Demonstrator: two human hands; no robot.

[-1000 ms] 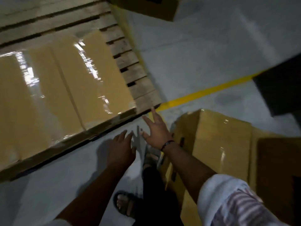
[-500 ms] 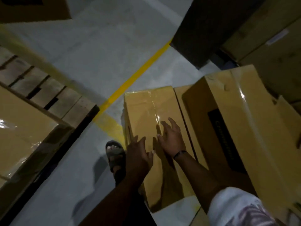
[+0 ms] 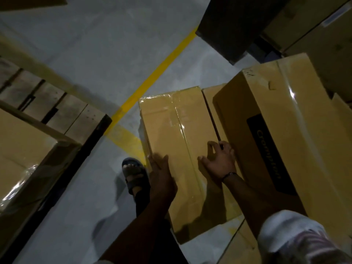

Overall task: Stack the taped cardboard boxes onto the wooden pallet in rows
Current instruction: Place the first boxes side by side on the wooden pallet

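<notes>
Grey floor [image 3: 99,44]; boxes [image 3: 177,130], pallet [image 3: 72,113]

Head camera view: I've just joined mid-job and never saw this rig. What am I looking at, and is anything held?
No machine here: a person works with bare hands, and the one camera sits on their head, looking forward and down. On the grey floor lies a taped cardboard box. The left hand lies along its left edge, fingers fairly straight; the right hand curls its fingers over the right edge, beside a larger box with a black printed panel. It does not look lifted yet. At left is the wooden pallet, already carrying a taped box. A yellow floor line and a sandalled foot also show.
</notes>
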